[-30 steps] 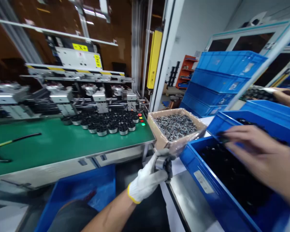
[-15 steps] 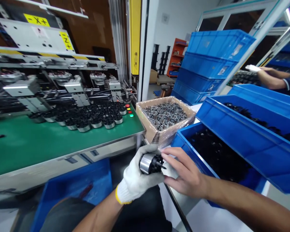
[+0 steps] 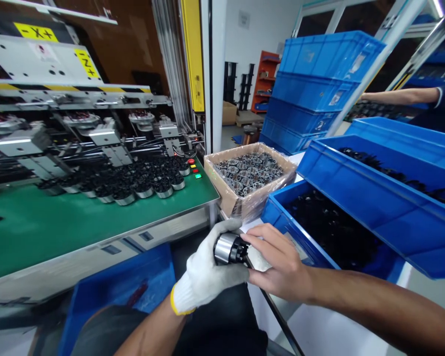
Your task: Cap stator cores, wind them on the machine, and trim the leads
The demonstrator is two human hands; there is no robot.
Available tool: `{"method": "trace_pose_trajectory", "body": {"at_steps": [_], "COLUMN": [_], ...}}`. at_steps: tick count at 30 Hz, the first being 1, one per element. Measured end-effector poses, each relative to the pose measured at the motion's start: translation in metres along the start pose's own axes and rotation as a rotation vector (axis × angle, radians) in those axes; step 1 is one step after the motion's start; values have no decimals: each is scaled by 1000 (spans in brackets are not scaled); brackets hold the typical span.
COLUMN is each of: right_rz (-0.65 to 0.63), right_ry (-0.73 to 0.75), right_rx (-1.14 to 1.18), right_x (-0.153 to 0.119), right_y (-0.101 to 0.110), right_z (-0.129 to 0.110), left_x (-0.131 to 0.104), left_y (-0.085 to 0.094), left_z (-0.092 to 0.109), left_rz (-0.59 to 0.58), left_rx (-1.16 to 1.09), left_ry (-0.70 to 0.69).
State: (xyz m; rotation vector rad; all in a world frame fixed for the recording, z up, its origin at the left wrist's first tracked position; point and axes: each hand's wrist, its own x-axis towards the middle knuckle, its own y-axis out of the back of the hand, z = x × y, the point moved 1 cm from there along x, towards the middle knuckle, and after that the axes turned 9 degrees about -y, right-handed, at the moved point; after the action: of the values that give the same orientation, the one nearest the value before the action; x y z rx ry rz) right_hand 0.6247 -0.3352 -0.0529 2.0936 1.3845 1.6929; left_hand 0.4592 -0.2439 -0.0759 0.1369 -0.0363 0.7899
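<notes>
My left hand (image 3: 207, 272), in a white knit glove with a yellow cuff, is closed around a motor stator core (image 3: 227, 248). The core is a short silver metal cylinder with black plastic at its ends, lying on its side with the black pronged end towards the right. My bare right hand (image 3: 282, 264) meets that end, index finger on its upper edge and thumb below. The right fingers are bent around the black end. Whether a separate small piece sits between them is hidden.
Many similar cores (image 3: 124, 195) stand on the green bench (image 3: 163, 215) before a machine (image 3: 107, 136). A cardboard box (image 3: 230, 202) holds metal rings. Blue bins (image 3: 371, 198) with black parts stand at right, stacked crates (image 3: 315, 94) behind. A co-worker's arm (image 3: 400, 96) reaches in at far right.
My right fingers have drawn in closer on the core's black end, and a thin dark prong there no longer shows. The view has shifted slightly. The co-worker's arm has stretched out to the left.
</notes>
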Motion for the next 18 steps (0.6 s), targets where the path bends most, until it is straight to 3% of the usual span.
{"method": "trace_pose_trajectory", "body": {"at_steps": [3,8,13,18], "right_rz": [-28,5,9,-29], "right_ry": [-111,-18,72,65], "right_rx": [18,-39,-101,-111], "right_x": [-1,0,-1,1], "right_y": [0,-1,-4,-9], "right_z": [-4,-4,2,6], "left_x": [1,1,-1,0], "left_y": [1,-2,-11,-18], "left_z": [2,2,1,-5], "left_rz": [-10,-19,44,91], "left_rx": [6,-39,-2,-31], "left_ry": [15,-10,-15,-71]}}
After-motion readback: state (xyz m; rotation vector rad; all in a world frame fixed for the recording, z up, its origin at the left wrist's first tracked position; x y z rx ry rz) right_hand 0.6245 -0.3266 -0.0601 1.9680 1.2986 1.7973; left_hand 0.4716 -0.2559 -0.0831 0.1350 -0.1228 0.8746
